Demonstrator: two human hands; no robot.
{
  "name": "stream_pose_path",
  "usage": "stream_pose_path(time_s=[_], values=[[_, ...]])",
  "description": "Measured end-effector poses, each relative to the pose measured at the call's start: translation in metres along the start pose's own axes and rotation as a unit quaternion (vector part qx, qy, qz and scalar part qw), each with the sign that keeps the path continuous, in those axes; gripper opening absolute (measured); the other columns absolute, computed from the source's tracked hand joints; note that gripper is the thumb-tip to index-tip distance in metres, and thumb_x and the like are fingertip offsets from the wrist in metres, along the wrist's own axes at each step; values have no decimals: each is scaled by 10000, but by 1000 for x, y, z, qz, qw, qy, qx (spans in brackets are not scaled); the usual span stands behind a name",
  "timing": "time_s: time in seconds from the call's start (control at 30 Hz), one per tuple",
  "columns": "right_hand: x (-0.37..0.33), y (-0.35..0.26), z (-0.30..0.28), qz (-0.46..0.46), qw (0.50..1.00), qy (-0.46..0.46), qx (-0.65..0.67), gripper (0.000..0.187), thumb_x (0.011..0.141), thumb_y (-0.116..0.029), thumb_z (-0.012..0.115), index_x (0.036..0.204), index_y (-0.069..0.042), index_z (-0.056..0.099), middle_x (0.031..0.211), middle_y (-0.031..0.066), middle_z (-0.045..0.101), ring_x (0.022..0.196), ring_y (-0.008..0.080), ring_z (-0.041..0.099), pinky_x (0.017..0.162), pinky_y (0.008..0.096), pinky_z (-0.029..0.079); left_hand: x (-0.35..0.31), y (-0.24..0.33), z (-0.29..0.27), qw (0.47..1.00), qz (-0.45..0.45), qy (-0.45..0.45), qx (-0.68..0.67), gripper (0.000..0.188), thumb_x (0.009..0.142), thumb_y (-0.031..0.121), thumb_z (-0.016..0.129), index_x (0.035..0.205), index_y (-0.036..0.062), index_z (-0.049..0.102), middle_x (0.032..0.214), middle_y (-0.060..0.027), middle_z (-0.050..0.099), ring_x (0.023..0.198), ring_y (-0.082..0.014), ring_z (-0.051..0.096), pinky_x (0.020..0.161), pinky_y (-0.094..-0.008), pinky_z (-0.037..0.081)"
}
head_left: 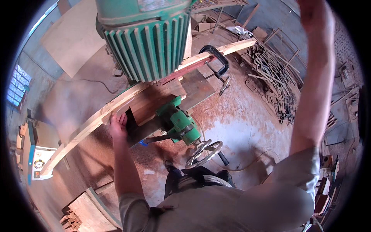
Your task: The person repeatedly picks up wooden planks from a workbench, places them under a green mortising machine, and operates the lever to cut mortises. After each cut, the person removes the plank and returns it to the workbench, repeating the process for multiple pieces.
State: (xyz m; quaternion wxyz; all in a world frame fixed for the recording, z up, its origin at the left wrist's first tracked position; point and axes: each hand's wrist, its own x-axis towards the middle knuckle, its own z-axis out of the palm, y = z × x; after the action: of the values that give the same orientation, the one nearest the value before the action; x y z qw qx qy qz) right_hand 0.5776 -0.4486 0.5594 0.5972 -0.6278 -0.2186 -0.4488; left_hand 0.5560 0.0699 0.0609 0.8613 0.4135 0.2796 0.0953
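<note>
A reddish-brown wooden workpiece (150,101) lies on the metal table (199,88) of a green machine, beneath its large ribbed motor (150,48). At the workpiece's left end is my left hand (119,124), its fingers bent against the wood beside a dark gap. My right arm is raised high at the upper right. The right hand (311,13) is dim and partly cut off by the picture's edge, so its fingers and anything in them cannot be made out. A green clamp-like fixture (179,120) stands against the near side of the workpiece.
Behind the workpiece runs a long pale wooden beam (91,120), held at the right by a black C-clamp (219,60). A metal handwheel (204,154) sits close to my body. Wood scraps (276,77) are heaped at right, and a control box (40,164) stands at left.
</note>
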Motion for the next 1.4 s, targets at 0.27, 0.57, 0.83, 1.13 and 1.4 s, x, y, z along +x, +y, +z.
stream_pose_path(time_s=[0.27, 0.57, 0.83, 1.13, 1.4], values=[[-381, 47, 199, 260, 711, -641, -125, 535, 847, -477, 555, 1198, -75, 538, 1058, 155, 631, 978, 314, 608, 885, 423, 463, 3, 4, -4, 1000, -2, 18, -9, 382, 885, 266, 580, 1192, 65, 473, 999, -113, 591, 931, -263, 622, 763, -358, 541], [-385, 178, 5, 582, 800, -145, -13, 336, 930, -344, 495, 851, -26, 569, 640, 70, 586, 607, 182, 596, 586, 326, 514, -2, 4, -11, 999, -24, 20, -40, 372, 844, 261, 598, 1150, 71, 502, 991, -116, 619, 928, -266, 618, 795, -382, 526], [-368, 130, -7, 513, 850, -95, -80, 278, 932, -239, 532, 999, 21, 604, 818, 87, 649, 684, 134, 604, 608, 260, 495, 4, 82, -114, 996, 66, 37, -37, 269, 855, 293, 572, 1035, 93, 574, 837, -43, 646, 718, -167, 615, 679, -301, 531], [-383, 28, 216, 313, 827, -457, 98, 611, 822, -152, 688, 1337, -54, 375, 1172, 119, 564, 1068, 196, 556, 896, 319, 483, -151, 199, -8, 772, 470, 121, 411, 285, 789, 147, 696, 1009, -3, 595, 920, -97, 643, 815, -144, 594, 726, -265, 478], [-448, 10, 309, 571, 721, -118, 375, 210, 825, -222, 694, 859, -43, 589, 827, 30, 603, 753, 95, 550, 616, 260, 458, -187, 98, -1, 554, 524, -54, 645, 336, 820, 155, 580, 1100, -22, 529, 1180, -183, 544, 1106, -345, 523, 892, -445, 446]])
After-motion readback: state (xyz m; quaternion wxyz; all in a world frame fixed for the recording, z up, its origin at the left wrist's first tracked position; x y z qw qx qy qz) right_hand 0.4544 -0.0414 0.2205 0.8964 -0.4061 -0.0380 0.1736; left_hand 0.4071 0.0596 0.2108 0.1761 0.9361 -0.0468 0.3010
